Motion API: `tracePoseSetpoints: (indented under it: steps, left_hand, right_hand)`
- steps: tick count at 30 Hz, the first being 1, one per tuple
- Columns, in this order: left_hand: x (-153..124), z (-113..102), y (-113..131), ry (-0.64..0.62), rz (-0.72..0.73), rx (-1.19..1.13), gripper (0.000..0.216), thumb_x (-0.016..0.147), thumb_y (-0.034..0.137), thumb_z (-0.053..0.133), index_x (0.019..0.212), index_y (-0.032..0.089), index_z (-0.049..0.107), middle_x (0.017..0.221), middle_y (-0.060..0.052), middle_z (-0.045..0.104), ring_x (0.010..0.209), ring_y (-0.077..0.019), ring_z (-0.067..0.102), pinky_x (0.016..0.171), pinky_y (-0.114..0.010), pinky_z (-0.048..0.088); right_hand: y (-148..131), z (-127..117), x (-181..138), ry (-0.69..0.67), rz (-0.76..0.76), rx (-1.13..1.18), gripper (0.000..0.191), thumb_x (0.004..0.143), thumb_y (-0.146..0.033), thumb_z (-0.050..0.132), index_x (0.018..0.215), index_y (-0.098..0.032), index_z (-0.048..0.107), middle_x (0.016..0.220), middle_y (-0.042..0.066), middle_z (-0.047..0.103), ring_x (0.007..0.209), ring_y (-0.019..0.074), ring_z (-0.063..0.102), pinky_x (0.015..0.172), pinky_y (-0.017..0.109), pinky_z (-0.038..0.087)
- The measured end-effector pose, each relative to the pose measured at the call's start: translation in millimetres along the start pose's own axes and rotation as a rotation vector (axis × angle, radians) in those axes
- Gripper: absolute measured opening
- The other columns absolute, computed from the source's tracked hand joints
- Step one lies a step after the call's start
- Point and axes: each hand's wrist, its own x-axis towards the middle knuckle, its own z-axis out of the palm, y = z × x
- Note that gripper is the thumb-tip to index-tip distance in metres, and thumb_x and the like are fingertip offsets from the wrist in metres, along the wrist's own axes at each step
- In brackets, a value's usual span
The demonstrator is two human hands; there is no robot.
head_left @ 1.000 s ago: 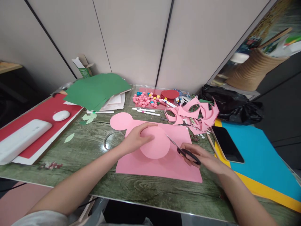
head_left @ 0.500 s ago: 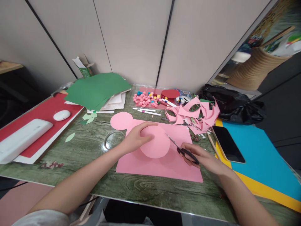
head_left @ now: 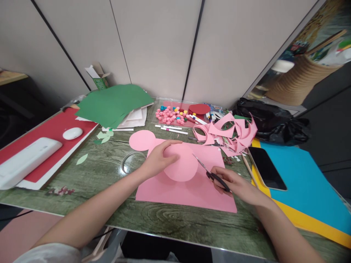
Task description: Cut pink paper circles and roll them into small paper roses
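My left hand (head_left: 161,157) grips a pink paper circle (head_left: 183,167) by its left side, thumb on top and fingers around the far edge. The circle is held over a sheet of pink paper (head_left: 189,199) lying on the table. In my right hand (head_left: 230,182) is a pair of scissors (head_left: 215,176) with black handles. Their blades look closed and point up and left, the tip close to the circle's right edge; whether they touch it I cannot tell. A second pink circle (head_left: 142,140) lies at the sheet's far left corner.
A tape ring (head_left: 124,162) lies left of the sheet. Pink paper offcuts (head_left: 233,131) are heaped at the back right, near a phone (head_left: 267,168) and blue paper (head_left: 301,179). Behind are markers (head_left: 174,130), small coloured pieces (head_left: 170,115) and green sheets (head_left: 115,104).
The pink circle in my left hand has tilted slightly, its near edge a little higher. The scissors have shifted very little.
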Motion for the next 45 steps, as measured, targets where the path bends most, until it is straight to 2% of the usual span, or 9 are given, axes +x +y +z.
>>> tracePoseSetpoints:
  steps: [5, 16, 21, 27, 45]
  left_hand:
    - [-1.5, 3.0, 0.7, 0.057, -0.013, -0.006, 0.036, 0.08, 0.027, 0.056, 0.115, 0.022, 0.054, 0.123, -0.004, 0.056, 0.116, -0.0214, 0.05, 0.101, -0.037, 0.038]
    - [-3.5, 6.5, 1.1, 0.009, 0.006, -0.044, 0.036, 0.079, 0.026, 0.056, 0.115, 0.023, 0.053, 0.124, -0.004, 0.056, 0.117, -0.022, 0.049, 0.101, -0.039, 0.038]
    - [-4.2, 6.2, 0.9, 0.016, 0.034, -0.052, 0.036, 0.08, 0.023, 0.056, 0.116, 0.024, 0.053, 0.124, -0.003, 0.056, 0.117, -0.0192, 0.049, 0.102, -0.036, 0.037]
    - [-4.1, 4.7, 1.7, 0.034, 0.037, -0.015, 0.037, 0.079, 0.022, 0.056, 0.115, 0.023, 0.054, 0.123, -0.004, 0.057, 0.117, -0.0213, 0.05, 0.102, -0.038, 0.037]
    - [-3.7, 5.0, 2.1, 0.114, 0.01, 0.018, 0.036, 0.077, 0.023, 0.059, 0.113, 0.023, 0.056, 0.12, -0.003, 0.059, 0.113, -0.0205, 0.052, 0.099, -0.036, 0.04]
  right_hand:
    - [-3.2, 3.4, -0.4, 0.02, -0.007, 0.018, 0.021, 0.091, -0.032, 0.042, 0.077, -0.017, 0.047, 0.061, -0.003, 0.047, 0.049, 0.0071, 0.038, 0.045, 0.021, 0.029]
    - [-4.3, 18.1, 3.6, 0.067, -0.04, 0.096, 0.027, 0.091, -0.042, 0.042, 0.078, -0.019, 0.046, 0.061, -0.003, 0.045, 0.053, 0.0092, 0.039, 0.046, 0.022, 0.03]
    - [-4.2, 20.1, 3.8, 0.08, -0.034, 0.079, 0.023, 0.091, -0.038, 0.042, 0.079, -0.019, 0.046, 0.062, -0.003, 0.046, 0.054, 0.0094, 0.038, 0.047, 0.022, 0.03]
    - [-2.3, 19.4, 3.0, 0.077, -0.029, 0.063, 0.017, 0.091, -0.031, 0.041, 0.08, -0.02, 0.046, 0.062, -0.003, 0.046, 0.054, 0.0094, 0.038, 0.046, 0.021, 0.029]
    - [-5.5, 19.6, 2.6, 0.078, -0.015, 0.056, 0.017, 0.093, -0.026, 0.039, 0.079, -0.019, 0.046, 0.06, -0.005, 0.046, 0.051, 0.0078, 0.036, 0.045, 0.021, 0.028]
